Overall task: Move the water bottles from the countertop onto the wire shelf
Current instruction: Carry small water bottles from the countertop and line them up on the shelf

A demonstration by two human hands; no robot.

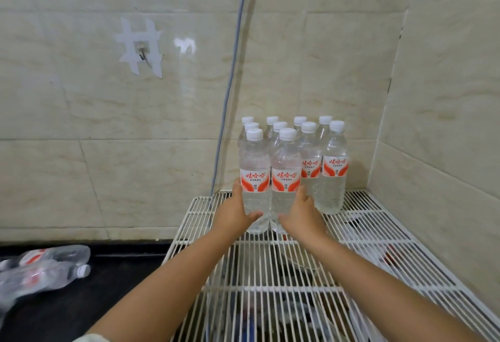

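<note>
Several clear water bottles with white caps and red-and-white labels stand upright in rows at the back of the white wire shelf (pixel 270 274), in the tiled corner. My left hand (pixel 235 214) is wrapped around the lower part of the front left bottle (pixel 255 176). My right hand (pixel 304 214) grips the lower part of the front right bottle (pixel 286 176) beside it. Both bottles stand with their bases on the shelf wires. More bottles (pixel 46 268) lie on their sides on the dark countertop (pixel 94 301) at the lower left.
Tiled walls close the shelf in at the back and right. A grey cable (pixel 230 84) runs down the wall behind the shelf's back left corner. A taped hook (pixel 142 51) sticks out of the wall at upper left. Dark items show blurred under the shelf wires.
</note>
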